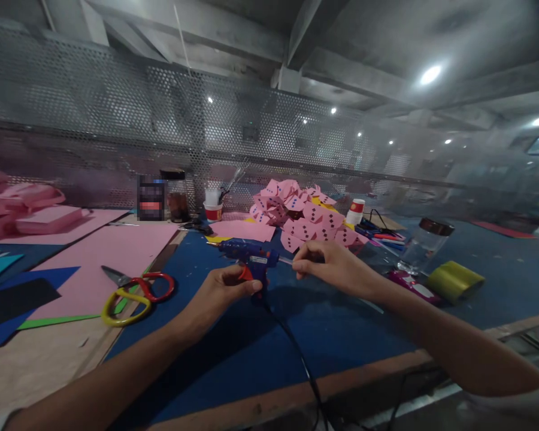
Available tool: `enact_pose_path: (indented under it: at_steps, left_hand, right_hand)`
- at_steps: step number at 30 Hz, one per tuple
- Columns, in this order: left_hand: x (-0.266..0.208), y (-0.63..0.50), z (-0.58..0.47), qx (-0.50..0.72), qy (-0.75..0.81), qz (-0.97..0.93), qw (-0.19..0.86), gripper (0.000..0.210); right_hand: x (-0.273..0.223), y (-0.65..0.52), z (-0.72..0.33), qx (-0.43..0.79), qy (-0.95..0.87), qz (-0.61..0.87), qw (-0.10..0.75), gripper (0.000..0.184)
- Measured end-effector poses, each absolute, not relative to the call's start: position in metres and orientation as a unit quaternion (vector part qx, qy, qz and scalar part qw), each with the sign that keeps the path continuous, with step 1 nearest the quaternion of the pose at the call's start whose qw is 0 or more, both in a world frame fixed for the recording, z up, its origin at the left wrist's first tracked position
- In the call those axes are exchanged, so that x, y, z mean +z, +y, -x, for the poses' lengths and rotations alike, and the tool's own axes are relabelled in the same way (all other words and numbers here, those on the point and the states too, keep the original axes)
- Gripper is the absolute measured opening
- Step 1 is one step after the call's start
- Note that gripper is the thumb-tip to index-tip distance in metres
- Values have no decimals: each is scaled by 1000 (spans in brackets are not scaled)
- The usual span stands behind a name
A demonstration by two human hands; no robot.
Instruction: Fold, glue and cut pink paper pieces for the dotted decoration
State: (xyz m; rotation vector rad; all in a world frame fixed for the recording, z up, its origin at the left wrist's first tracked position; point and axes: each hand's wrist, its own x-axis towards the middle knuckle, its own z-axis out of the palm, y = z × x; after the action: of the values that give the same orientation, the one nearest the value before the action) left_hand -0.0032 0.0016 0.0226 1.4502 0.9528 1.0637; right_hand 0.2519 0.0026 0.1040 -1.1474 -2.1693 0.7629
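A dark blue hot glue gun with an orange trigger is held up above the blue tabletop, its nozzle pointing left. My left hand is closed around its handle. From the gun's rear end a pale, translucent glue stick sticks out. My right hand pinches that stick between thumb and fingers, just behind the gun. A black cord runs down from the handle over the table's front edge. To the left lie scissors with one red and one yellow handle loop.
Pink paper pieces with dots are heaped at the back. Pink sheets and folded pink paper lie left. A clear jar, a yellow roll and pens stand or lie right. A perforated metal screen rises behind.
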Motion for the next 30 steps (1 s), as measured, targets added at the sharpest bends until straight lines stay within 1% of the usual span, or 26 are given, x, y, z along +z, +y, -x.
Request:
enact_pose_path:
  at_steps: [10,14,17,24,30]
  left_hand:
    - [20,4,5,449,400,-617,508,32]
    - [15,6,7,444,387,-613,527,30]
    - [11,8,8,450,372,-602,546,28]
    - [3,11,9,427,340,-597,588,31]
    - [0,12,10,424,335,-588,602,33]
  right_hand:
    - [105,9,-254,304,-816,416,262,16]
    - [106,8,-253,315,-815,412,259,16]
    - [107,4,-253,317,-811,406,276,16]
    - [106,-14,-249,246,-826,399,313,11]
    - [103,-21,-247,225,-822,417,316,8]
